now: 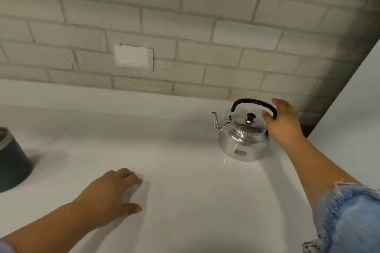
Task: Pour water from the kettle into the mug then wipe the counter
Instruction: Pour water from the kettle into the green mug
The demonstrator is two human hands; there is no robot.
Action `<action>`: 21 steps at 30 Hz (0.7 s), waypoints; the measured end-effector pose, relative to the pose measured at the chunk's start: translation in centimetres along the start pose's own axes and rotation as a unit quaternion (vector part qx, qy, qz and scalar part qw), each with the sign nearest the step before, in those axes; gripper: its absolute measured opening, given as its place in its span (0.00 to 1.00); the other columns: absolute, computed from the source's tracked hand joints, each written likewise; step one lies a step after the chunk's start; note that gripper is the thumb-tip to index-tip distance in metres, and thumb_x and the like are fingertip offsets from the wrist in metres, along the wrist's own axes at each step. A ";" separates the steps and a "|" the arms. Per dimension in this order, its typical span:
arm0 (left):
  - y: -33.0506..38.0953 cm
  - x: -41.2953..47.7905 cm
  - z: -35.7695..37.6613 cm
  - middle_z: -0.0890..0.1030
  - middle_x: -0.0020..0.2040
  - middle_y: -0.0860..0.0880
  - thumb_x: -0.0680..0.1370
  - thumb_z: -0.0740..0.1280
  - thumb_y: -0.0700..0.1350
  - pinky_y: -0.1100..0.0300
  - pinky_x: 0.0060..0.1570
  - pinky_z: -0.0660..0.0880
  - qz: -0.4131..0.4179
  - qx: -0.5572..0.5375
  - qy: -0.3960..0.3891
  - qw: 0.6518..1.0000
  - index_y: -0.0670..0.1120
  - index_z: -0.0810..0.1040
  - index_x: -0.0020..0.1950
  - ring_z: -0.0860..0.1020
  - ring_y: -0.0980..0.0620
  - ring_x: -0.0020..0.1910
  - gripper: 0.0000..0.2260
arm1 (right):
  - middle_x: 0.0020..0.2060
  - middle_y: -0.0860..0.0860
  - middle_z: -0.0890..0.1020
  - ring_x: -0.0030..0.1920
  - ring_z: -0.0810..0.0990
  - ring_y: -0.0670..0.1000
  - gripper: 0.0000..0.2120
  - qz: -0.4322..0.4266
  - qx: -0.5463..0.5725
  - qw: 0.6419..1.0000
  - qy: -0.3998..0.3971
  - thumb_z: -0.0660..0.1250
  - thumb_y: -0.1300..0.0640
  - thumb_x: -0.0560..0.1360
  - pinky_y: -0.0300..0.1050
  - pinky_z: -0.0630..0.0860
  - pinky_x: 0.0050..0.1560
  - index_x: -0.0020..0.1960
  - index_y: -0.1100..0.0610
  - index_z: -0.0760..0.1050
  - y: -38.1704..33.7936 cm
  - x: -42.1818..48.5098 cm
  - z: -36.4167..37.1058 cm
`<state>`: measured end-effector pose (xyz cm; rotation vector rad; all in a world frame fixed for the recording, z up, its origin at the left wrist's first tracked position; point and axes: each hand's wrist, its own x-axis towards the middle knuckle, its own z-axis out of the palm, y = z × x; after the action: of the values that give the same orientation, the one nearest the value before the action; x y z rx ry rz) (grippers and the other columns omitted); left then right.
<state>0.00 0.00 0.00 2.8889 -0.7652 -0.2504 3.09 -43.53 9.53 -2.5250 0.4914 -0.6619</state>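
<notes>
Single head-worn wide-angle view, looking forward and steeply down from close above a white counter (pixel 185 201) toward a brick wall (pixel 185 16)

I'm in a home kitchen, by the look of it. White glossy counter (pixel 185 170) runs under my arms, w/ a pale brick-look wall (pixel 185 26) behind at 12. White blank wall plate (pixel 133 58) sits at 11 just above the counter. Small steel kettle (pixel 242 137) w/ black handle stands at 2, dark mug (pixel 12 156) at 9. Plain white panel (pixel 353 98) closes off 3.
</notes>
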 end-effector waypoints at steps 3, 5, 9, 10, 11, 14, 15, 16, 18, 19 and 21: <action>-0.1 0.2 0.2 0.61 0.72 0.60 0.69 0.62 0.70 0.63 0.62 0.67 -0.002 -0.009 -0.008 1.000 0.62 0.61 0.71 0.66 0.55 0.66 0.33 | 0.72 0.56 0.64 0.69 0.67 0.60 0.25 0.033 0.005 0.999 -0.033 0.56 0.45 0.79 0.55 0.65 0.67 0.74 0.52 0.60 0.0 1.2 0.9; -0.2 0.3 0.4 0.61 0.73 0.60 0.69 0.62 0.69 0.63 0.63 0.66 -0.004 -0.003 -0.010 1.000 0.62 0.61 0.72 0.66 0.55 0.67 0.33 | 0.66 0.59 0.69 0.59 0.72 0.58 0.23 0.036 0.005 0.999 -0.020 0.54 0.43 0.79 0.52 0.68 0.59 0.69 0.54 0.66 -0.1 2.0 1.3; -0.2 0.4 0.3 0.61 0.73 0.59 0.70 0.62 0.69 0.62 0.63 0.66 -0.012 -0.004 -0.010 1.000 0.61 0.61 0.72 0.65 0.54 0.67 0.32 | 0.52 0.59 0.76 0.46 0.71 0.55 0.26 0.033 -0.019 0.999 -0.025 0.54 0.36 0.76 0.48 0.66 0.47 0.55 0.58 0.72 -0.2 3.3 1.7; -0.2 0.4 0.3 0.61 0.73 0.59 0.70 0.62 0.69 0.62 0.63 0.66 -0.011 -0.007 -0.009 1.000 0.61 0.61 0.72 0.65 0.54 0.67 0.32 | 0.46 0.58 0.77 0.44 0.72 0.57 0.25 0.033 -0.013 0.999 -0.027 0.55 0.34 0.75 0.48 0.66 0.45 0.49 0.57 0.72 -0.1 3.6 1.6; -0.1 0.4 0.3 0.61 0.73 0.59 0.70 0.62 0.69 0.62 0.63 0.66 -0.012 -0.008 -0.007 1.000 0.61 0.61 0.72 0.65 0.54 0.67 0.32 | 0.41 0.57 0.78 0.42 0.73 0.58 0.26 0.034 -0.003 0.999 -0.032 0.56 0.33 0.74 0.48 0.66 0.43 0.43 0.56 0.71 -0.1 3.8 1.4; -0.1 0.4 0.3 0.62 0.72 0.59 0.70 0.63 0.68 0.62 0.62 0.67 -0.016 -0.013 -0.010 1.000 0.60 0.62 0.72 0.66 0.53 0.66 0.32 | 0.37 0.57 0.78 0.43 0.78 0.61 0.29 0.046 0.040 0.996 -0.065 0.58 0.28 0.69 0.52 0.72 0.43 0.36 0.55 0.69 0.1 4.0 0.9; 0.0 0.3 0.4 0.62 0.72 0.58 0.70 0.63 0.68 0.62 0.61 0.67 -0.018 -0.016 -0.009 1.000 0.60 0.63 0.71 0.67 0.53 0.66 0.32 | 0.38 0.59 0.79 0.45 0.79 0.62 0.29 0.053 0.060 0.994 -0.074 0.59 0.27 0.67 0.54 0.73 0.45 0.34 0.56 0.69 0.0 4.0 0.8; 0.0 0.3 0.3 0.63 0.72 0.58 0.70 0.63 0.68 0.62 0.61 0.67 -0.018 -0.019 -0.009 1.000 0.60 0.63 0.71 0.67 0.53 0.66 0.32 | 0.38 0.59 0.78 0.47 0.79 0.63 0.30 0.065 0.077 0.992 -0.078 0.61 0.27 0.66 0.53 0.72 0.45 0.33 0.55 0.68 -0.1 4.0 0.7; 0.0 0.2 0.3 0.63 0.72 0.58 0.69 0.64 0.67 0.60 0.61 0.68 -0.020 -0.024 -0.008 0.999 0.60 0.64 0.71 0.67 0.52 0.65 0.32 | 0.39 0.56 0.78 0.49 0.80 0.62 0.30 0.089 0.096 0.987 -0.090 0.62 0.25 0.63 0.51 0.69 0.43 0.32 0.54 0.69 -0.5 3.9 0.5; 0.1 0.2 0.2 0.64 0.72 0.57 0.69 0.64 0.67 0.60 0.61 0.68 -0.022 -0.026 -0.008 0.999 0.59 0.64 0.71 0.67 0.51 0.65 0.32 | 0.41 0.55 0.78 0.50 0.79 0.61 0.30 0.101 0.104 0.985 -0.096 0.63 0.25 0.62 0.50 0.69 0.43 0.32 0.53 0.70 -0.7 3.8 0.3; 0.1 0.2 0.2 0.64 0.72 0.57 0.69 0.64 0.67 0.58 0.63 0.68 -0.026 -0.021 -0.013 0.999 0.59 0.64 0.71 0.67 0.51 0.66 0.32 | 0.41 0.54 0.78 0.49 0.79 0.58 0.30 0.125 0.119 0.980 -0.098 0.64 0.24 0.59 0.49 0.68 0.41 0.31 0.52 0.69 -1.0 3.5 0.3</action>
<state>0.05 -0.24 -0.21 2.8735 -0.6818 -0.3072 6.34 -44.24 11.10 -2.2258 0.6064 -0.3507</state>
